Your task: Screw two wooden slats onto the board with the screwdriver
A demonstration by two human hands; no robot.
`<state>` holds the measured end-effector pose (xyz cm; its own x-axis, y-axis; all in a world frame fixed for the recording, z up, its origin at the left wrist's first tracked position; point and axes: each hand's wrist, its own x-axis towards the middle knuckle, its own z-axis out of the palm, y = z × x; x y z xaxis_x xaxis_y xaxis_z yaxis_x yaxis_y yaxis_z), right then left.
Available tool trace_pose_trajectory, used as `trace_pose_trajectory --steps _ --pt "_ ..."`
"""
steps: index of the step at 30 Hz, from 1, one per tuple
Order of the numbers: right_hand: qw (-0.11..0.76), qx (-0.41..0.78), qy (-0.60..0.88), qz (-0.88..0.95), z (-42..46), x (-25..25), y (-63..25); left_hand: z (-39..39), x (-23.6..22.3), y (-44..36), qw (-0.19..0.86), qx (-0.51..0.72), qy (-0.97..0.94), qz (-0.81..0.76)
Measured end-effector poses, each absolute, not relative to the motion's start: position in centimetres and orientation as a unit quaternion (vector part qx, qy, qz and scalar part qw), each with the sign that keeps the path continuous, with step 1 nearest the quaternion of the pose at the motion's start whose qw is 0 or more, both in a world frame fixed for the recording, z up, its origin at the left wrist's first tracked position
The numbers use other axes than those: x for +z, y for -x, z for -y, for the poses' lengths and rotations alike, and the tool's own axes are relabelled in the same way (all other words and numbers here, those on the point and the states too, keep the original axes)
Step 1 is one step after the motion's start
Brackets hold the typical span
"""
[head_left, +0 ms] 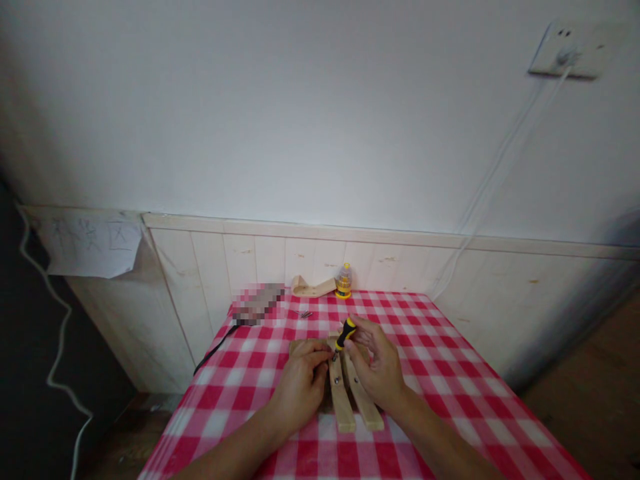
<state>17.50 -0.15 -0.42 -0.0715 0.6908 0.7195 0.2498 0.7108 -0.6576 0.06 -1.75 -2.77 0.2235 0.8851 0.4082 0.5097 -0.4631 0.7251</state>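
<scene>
My right hand (383, 367) grips a yellow-and-black screwdriver (345, 333), tilted with its tip down at a pale wooden assembly (343, 405). Two wooden bars of that assembly point toward me, and a round dark screw head shows on each. My left hand (300, 383) rests at the assembly's left side, thumb and fingers drawn together close to the screwdriver's tip. Whatever lies between those fingertips is too small to make out. Both hands cover parts of the wood, and a brownish flat piece (297, 345) shows beneath.
A red-and-white checked cloth (425, 440) covers the table. Near the back wall are a curved wooden piece (315, 289), a yellow-based bit container (343, 283) and several small metal pieces (305, 315). A blurred-out object (260, 303) with a black strap lies back left.
</scene>
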Motion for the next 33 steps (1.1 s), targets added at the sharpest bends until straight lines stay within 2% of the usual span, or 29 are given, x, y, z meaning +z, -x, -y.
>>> trace_pose_trajectory --steps 15,33 --pt "0.617 0.212 0.353 0.671 -0.46 -1.11 -17.35 1.62 -3.07 0.06 0.226 0.416 -0.750 -0.461" --pt "0.597 0.152 0.348 0.707 -0.07 -0.31 -17.33 1.70 -2.85 -0.02 0.221 0.420 -0.749 -0.463"
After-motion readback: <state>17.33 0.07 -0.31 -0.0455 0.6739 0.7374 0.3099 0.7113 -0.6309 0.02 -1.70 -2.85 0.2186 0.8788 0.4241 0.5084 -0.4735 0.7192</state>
